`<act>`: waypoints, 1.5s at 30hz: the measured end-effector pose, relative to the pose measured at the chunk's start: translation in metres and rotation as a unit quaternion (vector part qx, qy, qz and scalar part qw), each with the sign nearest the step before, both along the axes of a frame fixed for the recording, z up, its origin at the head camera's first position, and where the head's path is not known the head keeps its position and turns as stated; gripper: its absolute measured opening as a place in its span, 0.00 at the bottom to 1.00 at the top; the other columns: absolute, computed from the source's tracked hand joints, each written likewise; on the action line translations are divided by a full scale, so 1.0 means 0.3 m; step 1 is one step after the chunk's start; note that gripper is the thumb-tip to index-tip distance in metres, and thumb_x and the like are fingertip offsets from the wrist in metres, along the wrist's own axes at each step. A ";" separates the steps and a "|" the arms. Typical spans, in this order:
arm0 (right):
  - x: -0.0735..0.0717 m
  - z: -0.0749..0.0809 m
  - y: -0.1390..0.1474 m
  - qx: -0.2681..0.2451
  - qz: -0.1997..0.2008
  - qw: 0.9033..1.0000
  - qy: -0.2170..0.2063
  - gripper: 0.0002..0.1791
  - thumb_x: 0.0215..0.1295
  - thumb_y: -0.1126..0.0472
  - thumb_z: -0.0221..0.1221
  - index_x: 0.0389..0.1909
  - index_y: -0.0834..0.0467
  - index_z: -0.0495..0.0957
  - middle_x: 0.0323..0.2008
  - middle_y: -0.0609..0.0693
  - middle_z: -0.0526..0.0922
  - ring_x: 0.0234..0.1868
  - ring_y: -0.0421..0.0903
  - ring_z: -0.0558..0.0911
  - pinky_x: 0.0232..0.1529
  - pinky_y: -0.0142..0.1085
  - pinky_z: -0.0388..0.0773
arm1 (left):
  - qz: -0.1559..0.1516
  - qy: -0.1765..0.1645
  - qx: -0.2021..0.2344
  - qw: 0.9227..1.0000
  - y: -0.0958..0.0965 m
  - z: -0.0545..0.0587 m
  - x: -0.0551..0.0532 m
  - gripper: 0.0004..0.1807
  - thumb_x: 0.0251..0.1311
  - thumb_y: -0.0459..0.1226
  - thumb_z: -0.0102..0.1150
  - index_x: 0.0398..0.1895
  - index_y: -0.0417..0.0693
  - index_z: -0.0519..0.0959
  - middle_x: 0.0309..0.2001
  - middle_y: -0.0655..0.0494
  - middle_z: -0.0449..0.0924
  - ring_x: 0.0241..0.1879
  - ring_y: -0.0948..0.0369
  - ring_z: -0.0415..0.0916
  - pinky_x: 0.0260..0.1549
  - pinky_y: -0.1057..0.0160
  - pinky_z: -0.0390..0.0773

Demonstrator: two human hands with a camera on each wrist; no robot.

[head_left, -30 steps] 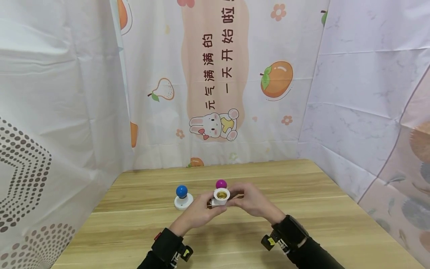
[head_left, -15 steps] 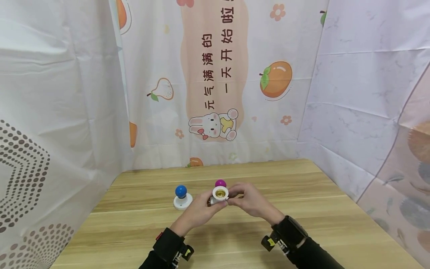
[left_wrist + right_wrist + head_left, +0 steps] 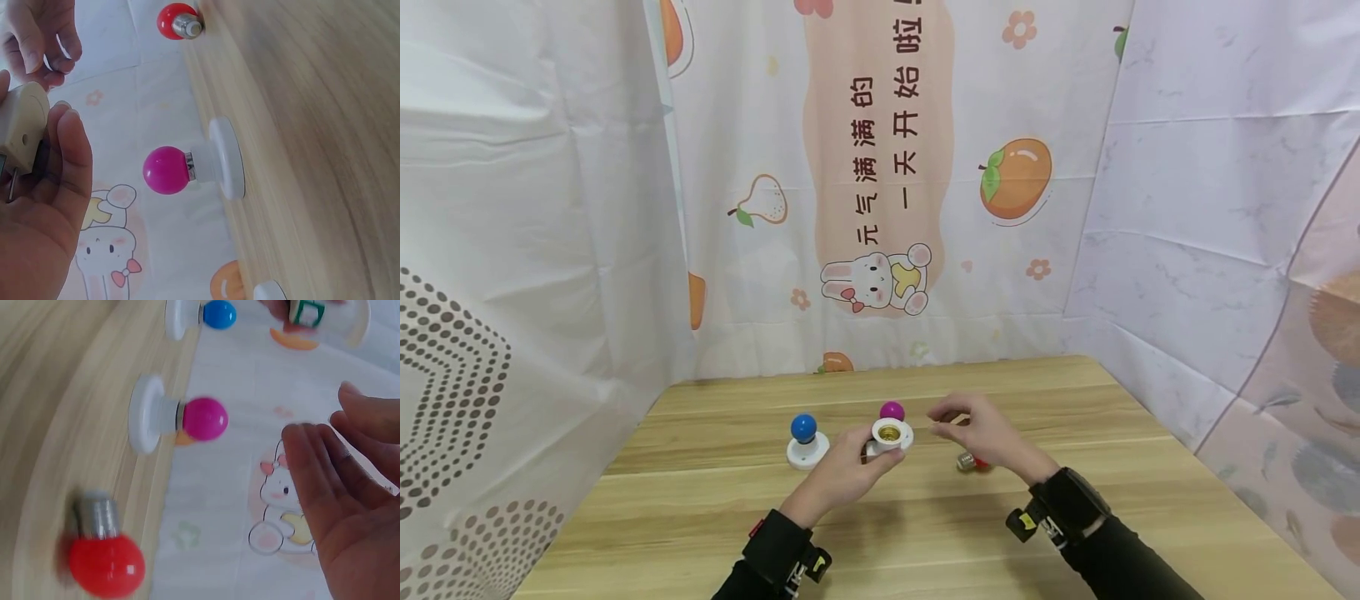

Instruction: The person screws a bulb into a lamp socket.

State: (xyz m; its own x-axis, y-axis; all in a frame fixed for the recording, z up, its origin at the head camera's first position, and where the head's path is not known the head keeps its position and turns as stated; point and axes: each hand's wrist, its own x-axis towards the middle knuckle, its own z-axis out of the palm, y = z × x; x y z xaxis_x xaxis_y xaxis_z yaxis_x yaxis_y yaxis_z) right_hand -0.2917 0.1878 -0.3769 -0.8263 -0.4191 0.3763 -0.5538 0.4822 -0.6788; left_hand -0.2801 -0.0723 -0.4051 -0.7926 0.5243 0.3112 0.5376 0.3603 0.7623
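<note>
My left hand [image 3: 842, 471] grips a white lamp holder [image 3: 890, 434] above the table, its brass-threaded mouth facing up toward the head camera. In the left wrist view the underside of that lamp holder [image 3: 28, 119] lies between thumb and fingers. My right hand [image 3: 985, 433] is off to the right of it, fingers loosely bent and holding nothing. Below the right hand a red light bulb [image 3: 107, 565] with a metal screw cap lies on its side on the table; in the head view the hand hides part of it.
Behind the held lamp holder stands a magenta bulb [image 3: 166, 170] in a white round holder [image 3: 144, 415] on the wooden table [image 3: 737, 517]. Left of that, a blue bulb [image 3: 803, 428] sits in another white holder [image 3: 807, 454]. Printed curtains [image 3: 752, 283] enclose the table's back and sides.
My right hand has let go of the lamp holder and moved right, and the red bulb now shows beneath it. The left hand keeps its hold nearly in place, the lamp holder slightly turned.
</note>
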 end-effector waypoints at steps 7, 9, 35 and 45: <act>-0.049 -0.015 0.082 0.043 -0.015 0.999 0.009 0.13 0.66 0.63 0.67 0.49 0.63 0.84 0.46 0.53 0.85 0.46 0.52 0.81 0.46 0.43 0.82 | 0.006 -0.001 -0.003 1.000 0.001 -0.012 -0.003 0.21 0.72 0.47 0.59 0.61 0.45 0.77 0.54 0.51 0.84 0.54 0.57 0.81 0.52 0.57 0.80; -0.057 -0.026 0.106 0.058 -0.012 0.998 0.001 0.15 0.65 0.63 0.68 0.51 0.62 0.83 0.48 0.53 0.84 0.49 0.53 0.80 0.48 0.45 0.82 | 0.008 -0.001 -0.004 1.000 0.000 -0.017 -0.004 0.21 0.72 0.47 0.59 0.60 0.46 0.78 0.54 0.51 0.84 0.54 0.58 0.81 0.52 0.57 0.80; -0.036 -0.175 0.239 0.135 0.005 0.985 -0.104 0.26 0.53 0.68 0.73 0.54 0.65 0.78 0.46 0.54 0.81 0.47 0.52 0.80 0.47 0.44 0.80 | 0.011 0.017 -0.023 1.000 -0.006 -0.052 -0.013 0.27 0.71 0.53 0.58 0.61 0.42 0.78 0.54 0.54 0.84 0.56 0.58 0.80 0.54 0.56 0.79; -0.047 -0.141 0.216 0.113 0.014 0.990 -0.079 0.28 0.58 0.69 0.70 0.61 0.68 0.76 0.50 0.58 0.81 0.47 0.53 0.81 0.44 0.36 0.80 | 0.018 0.012 -0.027 0.999 0.000 -0.049 -0.014 0.24 0.71 0.51 0.59 0.60 0.44 0.79 0.52 0.59 0.84 0.54 0.60 0.80 0.52 0.57 0.79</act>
